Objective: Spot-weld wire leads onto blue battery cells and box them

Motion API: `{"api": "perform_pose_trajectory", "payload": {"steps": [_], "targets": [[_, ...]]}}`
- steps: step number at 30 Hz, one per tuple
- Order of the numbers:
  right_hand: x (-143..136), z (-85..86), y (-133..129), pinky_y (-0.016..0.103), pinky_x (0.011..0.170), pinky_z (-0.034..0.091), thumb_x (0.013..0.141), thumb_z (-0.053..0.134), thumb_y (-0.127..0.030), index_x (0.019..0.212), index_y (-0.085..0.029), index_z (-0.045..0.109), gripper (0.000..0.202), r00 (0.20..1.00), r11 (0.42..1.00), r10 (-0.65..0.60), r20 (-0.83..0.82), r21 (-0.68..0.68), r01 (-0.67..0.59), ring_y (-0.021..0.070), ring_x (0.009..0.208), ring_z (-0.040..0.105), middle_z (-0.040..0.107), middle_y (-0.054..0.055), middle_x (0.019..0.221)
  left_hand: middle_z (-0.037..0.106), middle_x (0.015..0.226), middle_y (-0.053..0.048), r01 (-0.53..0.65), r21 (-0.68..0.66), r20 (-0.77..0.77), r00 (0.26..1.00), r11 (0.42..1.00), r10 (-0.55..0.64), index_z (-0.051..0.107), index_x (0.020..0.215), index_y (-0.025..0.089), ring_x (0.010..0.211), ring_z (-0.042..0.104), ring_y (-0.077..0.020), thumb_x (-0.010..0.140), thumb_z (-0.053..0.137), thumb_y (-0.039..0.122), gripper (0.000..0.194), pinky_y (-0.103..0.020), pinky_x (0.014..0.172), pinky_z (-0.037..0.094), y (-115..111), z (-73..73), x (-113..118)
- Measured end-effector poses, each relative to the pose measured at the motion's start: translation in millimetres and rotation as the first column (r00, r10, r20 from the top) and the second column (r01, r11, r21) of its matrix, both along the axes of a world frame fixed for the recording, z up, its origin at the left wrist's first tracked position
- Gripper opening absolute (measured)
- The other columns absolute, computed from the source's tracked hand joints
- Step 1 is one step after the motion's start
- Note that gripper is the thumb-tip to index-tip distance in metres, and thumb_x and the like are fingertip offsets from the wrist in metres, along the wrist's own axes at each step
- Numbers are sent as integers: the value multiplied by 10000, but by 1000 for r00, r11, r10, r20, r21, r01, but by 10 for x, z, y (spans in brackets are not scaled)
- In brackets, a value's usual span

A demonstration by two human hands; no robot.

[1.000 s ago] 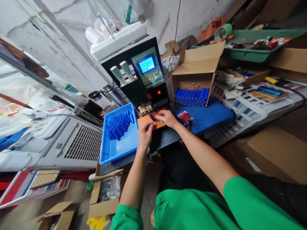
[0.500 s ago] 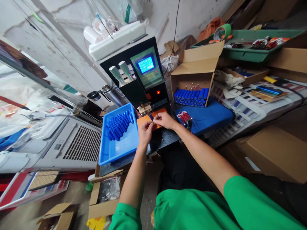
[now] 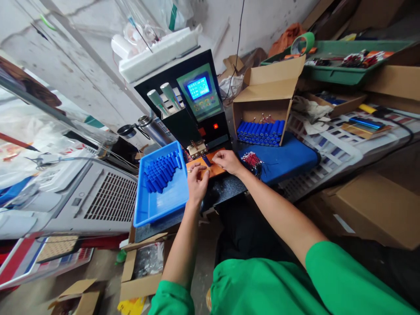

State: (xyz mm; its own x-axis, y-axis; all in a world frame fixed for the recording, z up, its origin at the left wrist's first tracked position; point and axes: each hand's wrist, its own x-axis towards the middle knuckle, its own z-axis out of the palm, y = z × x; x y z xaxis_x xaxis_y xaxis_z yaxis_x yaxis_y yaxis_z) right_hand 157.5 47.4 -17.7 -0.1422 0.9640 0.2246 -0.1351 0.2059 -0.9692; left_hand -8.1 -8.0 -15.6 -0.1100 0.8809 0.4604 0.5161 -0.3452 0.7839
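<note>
A blue cylindrical battery cell [image 3: 206, 161] lies on the orange plate [image 3: 215, 168], end-on to the brass-coloured electrode holder of a spot welder [image 3: 197, 149]. My left hand [image 3: 197, 183] hovers at the plate's left part, thumb and fingers apart, holding nothing I can see. To the right of the cell is my right hand [image 3: 229, 162], its thumb and forefinger pinched together. Whatever lies between those fingertips is too small to make out. The welder's lit screen [image 3: 198, 88] faces me.
At left, a blue tray [image 3: 164, 205] holds many blue cells. An open cardboard box [image 3: 265, 94] with stacked wired cells stands at right. A bundle of red and black wire leads [image 3: 252, 161] lies on the blue surface [image 3: 288, 159]. A steel flask [image 3: 152, 129] stands behind the tray.
My hands have drawn apart from their shared spot at the cell. The left fingers have spread and moved left; the right hand has shifted slightly right, uncovering the cell.
</note>
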Motion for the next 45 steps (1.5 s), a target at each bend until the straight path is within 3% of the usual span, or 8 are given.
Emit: {"api": "perform_pose_trajectory", "payload": {"steps": [3, 7, 15, 20, 28, 34, 40, 45], "targets": [[23, 12, -7, 218, 472, 321, 713, 657, -405, 685, -175, 619, 235, 998, 999, -4, -70, -55, 0, 92, 477, 430, 506, -47, 507, 621, 1300, -127, 99, 21, -159, 983, 995, -94, 720, 1033, 199, 1263, 574, -272, 846, 686, 329, 230, -448, 1091, 465, 39, -42, -35], [25, 18, -9, 214, 420, 260, 687, 667, -414, 684, -182, 601, 241, 989, 994, 6, -145, -109, -22, 72, 414, 360, 462, -70, 473, 641, 1304, -125, 185, -75, -254, 947, 980, -198, 677, 1235, 223, 1186, 623, -269, 868, 666, 313, 378, -459, 1044, 504, 130, -106, -53], [6, 20, -13, 208, 421, 263, 693, 690, -433, 675, -191, 578, 267, 980, 994, -34, -194, -110, 13, 71, 429, 359, 453, -71, 477, 698, 1046, -83, 165, -46, -153, 974, 985, -170, 642, 1266, 237, 963, 680, -211, 883, 646, 302, 388, -383, 890, 571, 100, -186, -12], [-1, 5, 3, 212, 418, 262, 703, 699, -450, 674, -190, 581, 286, 980, 994, -29, -194, -110, 8, 72, 427, 358, 450, -69, 482, 705, 998, -71, 108, -65, 11, 994, 992, -107, 643, 1201, 209, 845, 676, -175, 929, 598, 361, 315, -327, 791, 575, 89, -86, 50], [-20, -19, 37, 215, 421, 270, 711, 702, -495, 664, -196, 570, 331, 989, 992, -45, -144, -123, 27, 79, 441, 363, 445, -63, 488, 667, 879, -40, 106, -166, 70, 993, 980, -96, 643, 1063, 198, 788, 655, -174, 899, 639, 374, 241, -305, 754, 562, 291, -3, 61], [-33, -2, 45, 207, 411, 264, 702, 706, -463, 658, -197, 554, 310, 985, 989, -40, -166, -148, 16, 72, 429, 351, 442, -67, 479, 691, 929, -54, 71, -105, 10, 997, 992, -71, 616, 1172, 181, 825, 660, -186, 915, 615, 343, 304, -322, 795, 554, 319, -8, 98], [-51, 164, 2, 184, 392, 228, 712, 699, -363, 634, -187, 536, 253, 980, 957, -38, -196, -288, -21, 48, 404, 330, 430, -72, 468, 684, 915, -61, 0, -82, -78, 997, 997, -7, 640, 1162, 180, 806, 632, -188, 939, 574, 332, 278, -328, 796, 524, 343, -118, 88], [-107, 266, 7, 176, 394, 240, 733, 678, -336, 596, -184, 513, 263, 981, 958, -39, -191, -287, -18, 46, 406, 359, 454, -58, 469, 698, 972, -70, -38, -67, -84, 996, 997, 32, 639, 1199, 186, 826, 638, -190, 948, 564, 310, 290, -335, 814, 517, 327, -170, 103]]}}
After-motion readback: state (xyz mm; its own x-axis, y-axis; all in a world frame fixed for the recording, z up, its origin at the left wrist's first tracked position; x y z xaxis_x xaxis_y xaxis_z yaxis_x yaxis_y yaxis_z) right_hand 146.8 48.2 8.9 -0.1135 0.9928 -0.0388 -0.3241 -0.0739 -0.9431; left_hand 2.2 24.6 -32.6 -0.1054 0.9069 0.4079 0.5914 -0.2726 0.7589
